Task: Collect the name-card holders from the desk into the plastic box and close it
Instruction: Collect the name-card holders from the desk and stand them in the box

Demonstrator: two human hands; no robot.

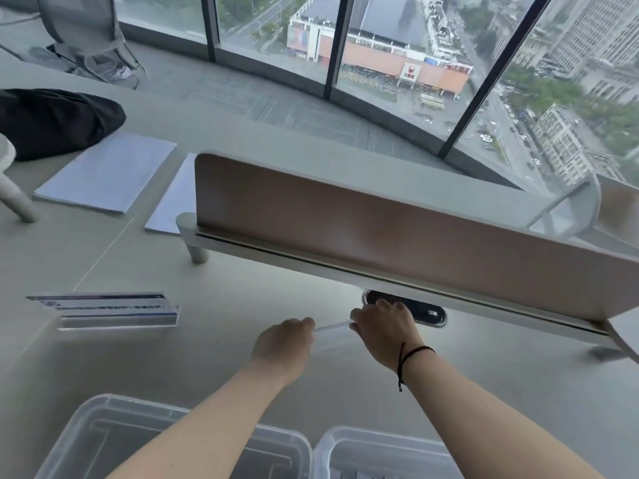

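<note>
**Both hands on a clear holder, mid-desk**

Left hand point(283, 344) & right hand point(383, 331) each gripped one end of a clear name-card holder point(332, 335), fingers curled shut on it, just in front of the divider panel point(380, 229). A 2nd holder w/ printed card point(110, 309) stood nr the desk's point(501, 392) left edge. Plastic box point(377, 451) & its lid point(114, 440) sat side by side at the near edge, box open.

A clear acrylic name-card holder point(332, 335) sits low at desk centre. A second, blue-printed holder point(110, 311) stands left. Two transparent plastic box parts point(103, 433) lie open nearest the viewer.
</note>
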